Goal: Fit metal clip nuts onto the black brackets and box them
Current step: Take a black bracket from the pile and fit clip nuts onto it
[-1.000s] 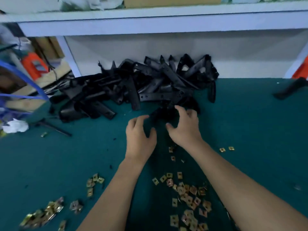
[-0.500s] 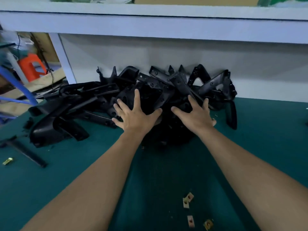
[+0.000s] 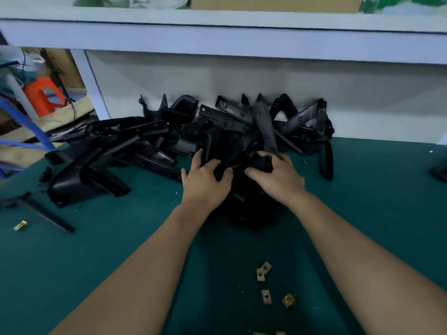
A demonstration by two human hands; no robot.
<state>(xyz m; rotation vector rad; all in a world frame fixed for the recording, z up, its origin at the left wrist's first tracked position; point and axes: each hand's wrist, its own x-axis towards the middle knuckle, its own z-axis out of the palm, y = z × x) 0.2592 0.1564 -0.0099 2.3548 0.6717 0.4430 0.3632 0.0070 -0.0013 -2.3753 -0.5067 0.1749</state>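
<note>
Down at the bottom of the frame, just right of centre, a few metal clip nuts (image 3: 263,271) lie loose on the green desk (image 3: 96,257), scattered between the two bare forearms. Far left, a small yellow metal piece (image 3: 20,225) sits alone, near a thin black rod (image 3: 48,217) lying flat on the desk.

Moving up the frame, both hands are in the near edge of the heap of black brackets (image 3: 232,126). The left hand (image 3: 205,183) has its fingers curled into the dark parts with the thumb hooked over one piece, so its grip is closed on a bracket. The right hand (image 3: 278,178) is just beside it, not touching. Its grip is tight round a blocky bracket end, fingers over the top and thumb reaching in from the left.

The heap spreads from the left of the frame to right of centre, lying on the desk and reaching back to the pale back panel (image 3: 362,97). At its right end one upright bracket (image 3: 326,163) stands apart.

Furthest off, a white shelf (image 3: 217,32) runs across the top of the frame with a cardboard box (image 3: 273,2) on it. In the upper left there is an orange stool (image 3: 43,96) and a blue tube (image 3: 26,122).
</note>
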